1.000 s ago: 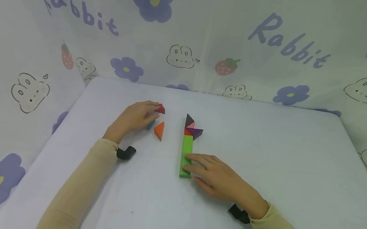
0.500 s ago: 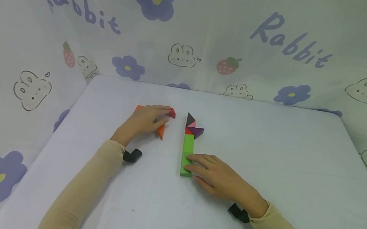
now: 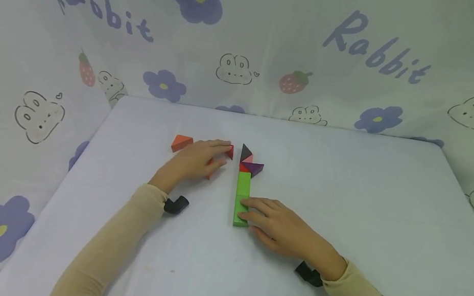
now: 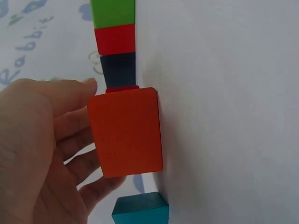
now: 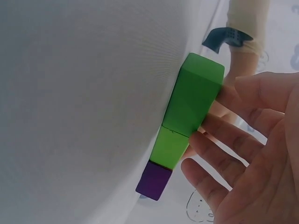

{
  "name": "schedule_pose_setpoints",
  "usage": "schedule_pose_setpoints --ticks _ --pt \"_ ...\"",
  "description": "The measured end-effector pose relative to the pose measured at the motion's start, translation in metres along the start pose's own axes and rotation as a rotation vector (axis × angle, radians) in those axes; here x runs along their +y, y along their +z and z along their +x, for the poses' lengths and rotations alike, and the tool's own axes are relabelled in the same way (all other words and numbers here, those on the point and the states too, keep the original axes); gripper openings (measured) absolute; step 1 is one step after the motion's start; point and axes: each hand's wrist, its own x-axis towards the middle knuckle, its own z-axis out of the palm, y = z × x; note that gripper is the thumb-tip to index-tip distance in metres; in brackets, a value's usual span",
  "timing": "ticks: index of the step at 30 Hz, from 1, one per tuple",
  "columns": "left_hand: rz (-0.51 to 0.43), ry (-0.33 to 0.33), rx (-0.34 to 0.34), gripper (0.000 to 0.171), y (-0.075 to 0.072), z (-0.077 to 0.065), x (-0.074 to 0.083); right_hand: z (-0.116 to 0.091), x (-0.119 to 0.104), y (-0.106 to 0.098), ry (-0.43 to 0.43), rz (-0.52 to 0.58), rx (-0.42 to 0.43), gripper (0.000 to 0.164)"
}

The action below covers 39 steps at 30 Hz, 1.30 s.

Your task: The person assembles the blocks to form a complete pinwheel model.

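In the head view my left hand (image 3: 198, 160) pinches a small red triangular block (image 3: 230, 152) by its fingertips, just left of a block row. An orange triangular block (image 4: 125, 133) stands close before this hand in the left wrist view, hiding most of the red one. My right hand (image 3: 282, 229) rests its fingers on two green blocks (image 3: 244, 185) laid end to end. Beyond them lie a red block (image 3: 244, 168), a purple triangle (image 3: 254, 169), a pink triangle (image 3: 248, 159) and a black triangle (image 3: 246, 153).
Another orange block (image 3: 182, 143) lies left of my left hand. A blue block (image 4: 141, 209) shows at the bottom of the left wrist view; the left hand covers it in the head view. A printed curtain (image 3: 255, 32) rises behind the white table (image 3: 352, 187).
My left hand has moved right with the red triangular block, towards the row. The orange block at left has come into sight from behind it. The right hand stays on the green blocks.
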Motion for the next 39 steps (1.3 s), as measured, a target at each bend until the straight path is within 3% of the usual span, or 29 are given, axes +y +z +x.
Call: schedule_pose_setpoints --ticks 10,22,39 --pt "0.052 0.056 0.025 0.049 0.003 0.001 0.009 -0.001 0.001 0.000 0.006 0.003 -0.010 0.036" --pt "0.069 0.054 -0.021 0.055 0.002 -0.001 0.021 0.000 -0.001 -0.001 0.020 0.001 -0.031 0.035" --pt "0.051 0.029 -0.023 0.059 0.009 0.000 0.021 0.000 -0.001 -0.002 0.013 0.003 -0.013 0.036"
